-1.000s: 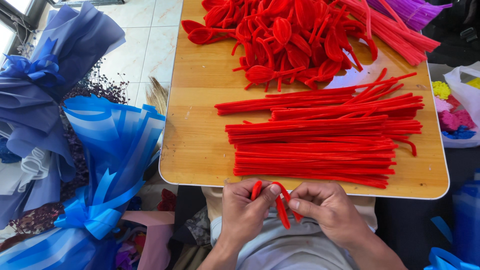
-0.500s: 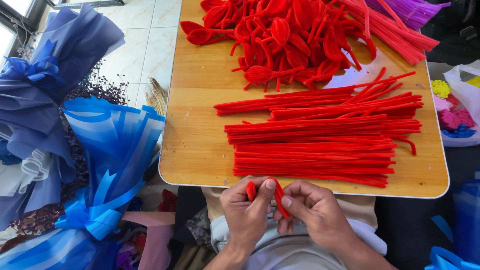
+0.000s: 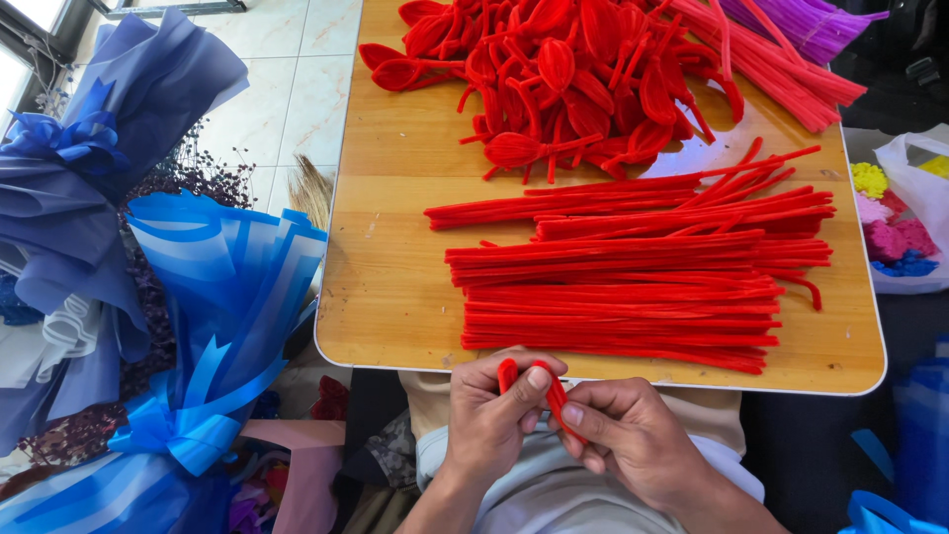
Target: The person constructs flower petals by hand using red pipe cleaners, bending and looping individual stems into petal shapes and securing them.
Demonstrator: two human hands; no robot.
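My left hand (image 3: 494, 420) and right hand (image 3: 628, 440) each keep a closed grip on a bent red pipe cleaner (image 3: 552, 396) below the wooden tabletop (image 3: 395, 287); tiled floor (image 3: 267, 89) lies beside it.

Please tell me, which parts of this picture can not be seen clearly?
- Head view: the bent red pipe cleaner is mostly covered by the left hand and right hand.
- Purple pipe cleaners: cut by the top edge.
- White bag of pompoms: cut by the right edge.
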